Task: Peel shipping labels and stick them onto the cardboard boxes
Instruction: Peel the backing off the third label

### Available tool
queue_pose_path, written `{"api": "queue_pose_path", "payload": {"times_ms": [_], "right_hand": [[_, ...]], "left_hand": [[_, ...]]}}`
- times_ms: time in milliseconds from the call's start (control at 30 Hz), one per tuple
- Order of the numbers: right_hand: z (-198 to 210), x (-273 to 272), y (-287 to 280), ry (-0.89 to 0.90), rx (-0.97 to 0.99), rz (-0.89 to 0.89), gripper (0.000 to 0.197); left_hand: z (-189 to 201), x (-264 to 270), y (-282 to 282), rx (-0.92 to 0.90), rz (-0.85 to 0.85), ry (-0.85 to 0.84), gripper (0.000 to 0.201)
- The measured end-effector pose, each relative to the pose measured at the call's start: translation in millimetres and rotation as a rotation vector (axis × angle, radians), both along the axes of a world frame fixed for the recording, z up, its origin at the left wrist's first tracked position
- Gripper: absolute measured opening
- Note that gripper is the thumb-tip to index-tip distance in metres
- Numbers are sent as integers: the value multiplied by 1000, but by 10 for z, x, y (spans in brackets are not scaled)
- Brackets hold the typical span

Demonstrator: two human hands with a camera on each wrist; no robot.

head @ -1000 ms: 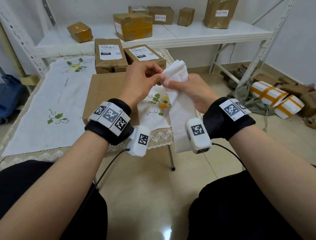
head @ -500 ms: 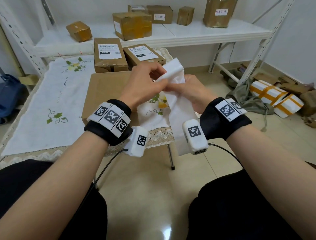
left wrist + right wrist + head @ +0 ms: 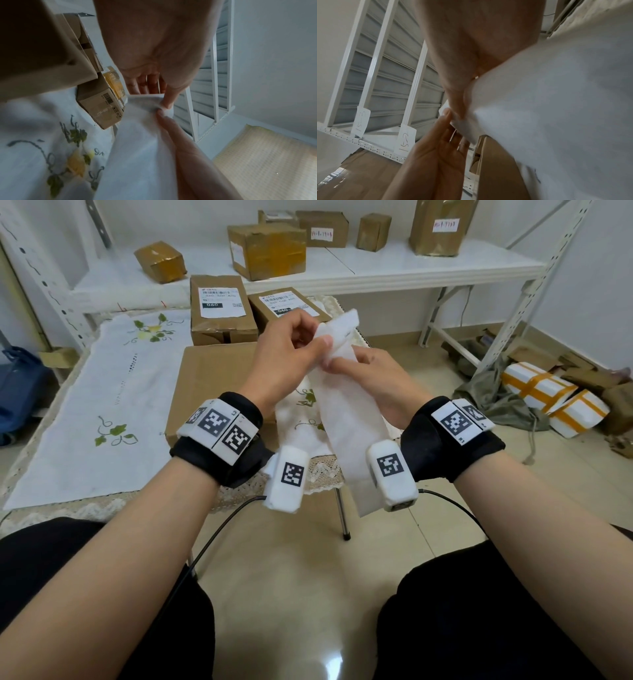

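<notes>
A long white label strip (image 3: 346, 412) hangs in front of the table, held by both hands. My left hand (image 3: 322, 345) pinches a corner near the strip's top end between thumb and fingers. My right hand (image 3: 342, 364) grips the strip from the right, just below that corner. The left wrist view shows the left thumb (image 3: 169, 100) and a right fingertip (image 3: 163, 119) meeting on the strip (image 3: 140, 142). A large plain cardboard box (image 3: 212, 378) lies on the table behind the hands. Two labelled boxes (image 3: 222, 306) (image 3: 286, 306) stand behind it.
The table wears a white embroidered cloth (image 3: 102, 392). A white shelf (image 3: 394, 268) behind it carries several brown boxes. Taped white parcels (image 3: 555, 398) and cardboard scraps lie on the floor at right. A blue bag (image 3: 17, 392) stands at the far left.
Both hands and the strip have risen slightly. The left fingers have shifted their pinch on the strip's top corner, and the top end has bent a little.
</notes>
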State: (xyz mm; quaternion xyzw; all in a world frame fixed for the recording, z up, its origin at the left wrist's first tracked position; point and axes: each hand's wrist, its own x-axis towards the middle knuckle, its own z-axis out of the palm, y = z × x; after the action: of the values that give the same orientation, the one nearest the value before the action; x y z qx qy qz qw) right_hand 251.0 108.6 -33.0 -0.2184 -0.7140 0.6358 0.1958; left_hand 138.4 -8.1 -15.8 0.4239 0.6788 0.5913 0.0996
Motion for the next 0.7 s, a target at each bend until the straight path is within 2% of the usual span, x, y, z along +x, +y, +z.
{"api": "queue_pose_path", "payload": {"times_ms": [100, 267, 433, 567, 700], "right_hand": [[-9, -9, 16, 76, -56, -31, 34], [10, -6, -2, 92, -55, 0, 7], [11, 2, 14, 64, -85, 5, 15], [22, -7, 18, 41, -107, 21, 19], [10, 4, 29, 23, -123, 36, 20]], "left_hand": [[-10, -33, -6, -10, 12, -34, 9], [-20, -102, 12, -13, 20, -209, 19], [-9, -104, 12, -22, -1, -350, 15], [-16, -113, 15, -10, 36, -351, 12], [-69, -94, 29, 7, 86, -228, 15]]}}
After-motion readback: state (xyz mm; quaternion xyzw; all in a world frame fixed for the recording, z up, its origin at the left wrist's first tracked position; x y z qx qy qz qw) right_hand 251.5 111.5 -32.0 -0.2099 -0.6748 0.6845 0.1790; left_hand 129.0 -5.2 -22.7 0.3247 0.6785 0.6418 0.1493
